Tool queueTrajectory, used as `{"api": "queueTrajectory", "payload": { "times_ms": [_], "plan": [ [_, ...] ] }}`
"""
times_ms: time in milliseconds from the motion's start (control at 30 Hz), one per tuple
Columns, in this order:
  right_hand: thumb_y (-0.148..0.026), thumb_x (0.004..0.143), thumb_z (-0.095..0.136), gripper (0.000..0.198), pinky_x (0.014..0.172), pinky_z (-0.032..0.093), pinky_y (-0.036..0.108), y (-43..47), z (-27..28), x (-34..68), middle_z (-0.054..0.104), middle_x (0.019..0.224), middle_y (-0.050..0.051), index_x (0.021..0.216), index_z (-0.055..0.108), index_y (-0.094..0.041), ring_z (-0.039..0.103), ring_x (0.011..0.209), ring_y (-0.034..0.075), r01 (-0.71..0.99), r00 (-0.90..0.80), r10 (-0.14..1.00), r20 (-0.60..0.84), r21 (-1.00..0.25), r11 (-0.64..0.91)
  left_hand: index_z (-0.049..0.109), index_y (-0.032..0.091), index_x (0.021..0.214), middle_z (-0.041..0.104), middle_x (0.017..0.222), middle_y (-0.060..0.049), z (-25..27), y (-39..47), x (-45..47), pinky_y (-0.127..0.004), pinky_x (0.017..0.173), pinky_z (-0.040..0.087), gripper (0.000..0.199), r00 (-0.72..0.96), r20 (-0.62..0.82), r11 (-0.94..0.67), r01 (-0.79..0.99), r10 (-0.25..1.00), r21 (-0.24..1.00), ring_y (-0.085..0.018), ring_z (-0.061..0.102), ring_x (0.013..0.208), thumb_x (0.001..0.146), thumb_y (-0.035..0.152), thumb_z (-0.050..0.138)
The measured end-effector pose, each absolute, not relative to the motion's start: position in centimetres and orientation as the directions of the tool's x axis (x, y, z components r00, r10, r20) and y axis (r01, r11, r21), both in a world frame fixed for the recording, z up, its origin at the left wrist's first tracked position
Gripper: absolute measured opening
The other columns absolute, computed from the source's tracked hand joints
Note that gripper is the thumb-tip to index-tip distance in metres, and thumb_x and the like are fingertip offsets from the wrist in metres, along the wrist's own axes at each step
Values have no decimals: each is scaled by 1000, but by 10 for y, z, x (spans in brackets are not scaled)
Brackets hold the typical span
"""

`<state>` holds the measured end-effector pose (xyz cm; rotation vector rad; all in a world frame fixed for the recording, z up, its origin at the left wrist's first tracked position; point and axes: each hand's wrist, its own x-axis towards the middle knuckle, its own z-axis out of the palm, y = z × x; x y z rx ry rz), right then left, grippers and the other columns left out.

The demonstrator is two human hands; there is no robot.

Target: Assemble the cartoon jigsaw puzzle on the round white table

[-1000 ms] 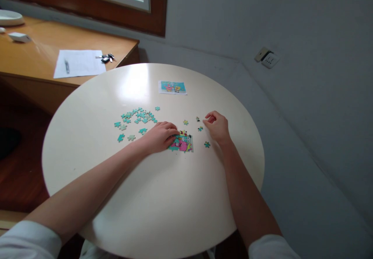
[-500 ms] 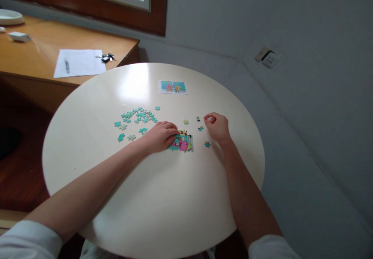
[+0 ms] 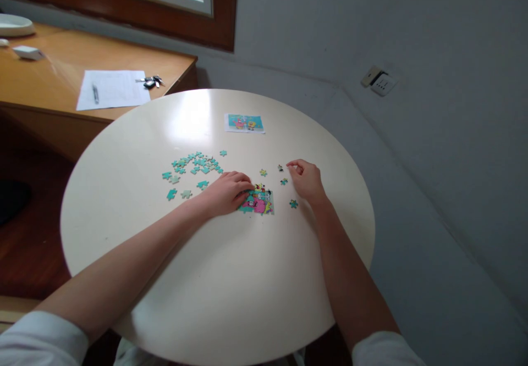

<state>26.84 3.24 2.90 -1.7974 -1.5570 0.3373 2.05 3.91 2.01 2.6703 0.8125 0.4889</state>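
My left hand (image 3: 231, 193) lies over the left side of a partly joined jigsaw puzzle (image 3: 260, 205), its bent fingers touching it and the thumb a little apart from them. Pink, teal and yellow cartoon parts show where the hand does not cover it. To the right, my right hand (image 3: 306, 179) is held just beside a small puzzle piece (image 3: 280, 168), index finger and thumb curved and slightly apart, with nothing visible between them. Near it lie a blue-and-yellow piece (image 3: 284, 181), a dark green-blue piece (image 3: 293, 204) and a yellow piece (image 3: 263, 172).
Many loose teal pieces (image 3: 202, 162) are spread left of my left hand on the round white table (image 3: 198, 278). A printed reference picture (image 3: 246, 123) lies at the back. A wooden desk (image 3: 61, 58) with paper (image 3: 113, 88) and keys (image 3: 152, 82) adjoins at left.
My right hand has shifted very slightly left, its index finger reaching out a bit closer to the small piece. My left hand and the puzzle look unmoved.
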Motion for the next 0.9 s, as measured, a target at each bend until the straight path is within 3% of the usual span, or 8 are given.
{"api": "queueTrajectory", "payload": {
  "times_ms": [333,900],
  "plan": [
    [-23,75,49,19,56,32,26,33,27,269,36,46,-7,80,66,-18,35,47,11,751,236,935,264,-660,-3,66,20,110,65,112,-11,21,38,21,-43,94,45,31,780,213,-783,483,588,392,-26,59,105,88,23,46],
    [-18,66,48,24,61,39,27,33,26,271,53,58,-2,80,67,-18,45,54,13,760,206,943,263,-649,15,67,21,109,66,111,-10,20,39,21,-41,93,45,31,785,229,-798,477,576,369,-25,59,104,87,24,46]
  ]
}}
